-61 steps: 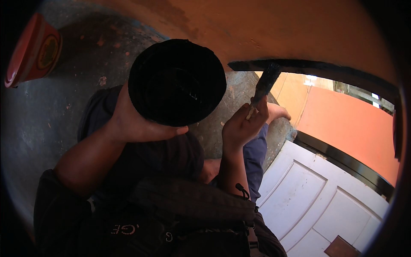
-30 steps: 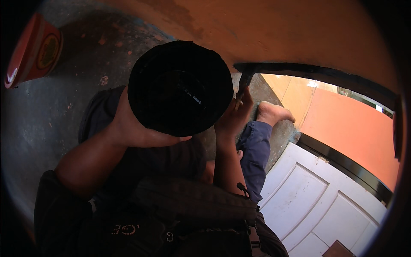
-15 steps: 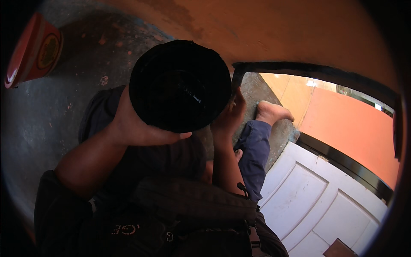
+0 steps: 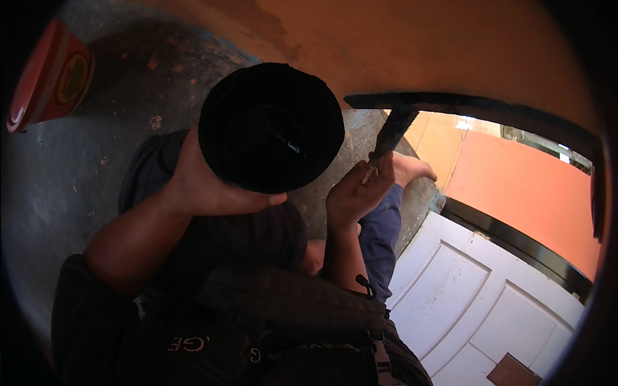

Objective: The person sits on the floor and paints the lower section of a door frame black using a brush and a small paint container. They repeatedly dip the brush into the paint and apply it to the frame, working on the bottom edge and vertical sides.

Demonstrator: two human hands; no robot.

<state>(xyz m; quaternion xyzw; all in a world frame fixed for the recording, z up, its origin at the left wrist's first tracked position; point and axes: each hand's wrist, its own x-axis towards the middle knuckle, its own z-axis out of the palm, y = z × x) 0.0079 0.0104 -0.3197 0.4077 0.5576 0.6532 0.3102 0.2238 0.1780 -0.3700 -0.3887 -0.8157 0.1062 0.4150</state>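
My left hand [image 4: 209, 186] grips a round, black, pot-like container [image 4: 222, 154] from its left and lower side, with the thumb along the lower edge. The container's inside is very dark except for a small shiny streak. Right of it, apart from it, my right hand [image 4: 357, 196] is closed around a dark, flat, blade-like tool [image 4: 394, 132] that points up and to the right. A small pale bit shows at my fingers; the tool's exact kind is not clear.
At the upper left, a red tub [image 4: 61, 80] stands on the grey, worn floor [image 4: 61, 193]. An orange-brown wall [image 4: 418, 51] with a black lower edge lies ahead. My bare foot [image 4: 412, 169] rests near a doorway, beside a white panelled door [image 4: 450, 283].
My right hand has moved away from the container to the right, bringing the dark tool into clearer view. The container has shifted only slightly in my left hand.
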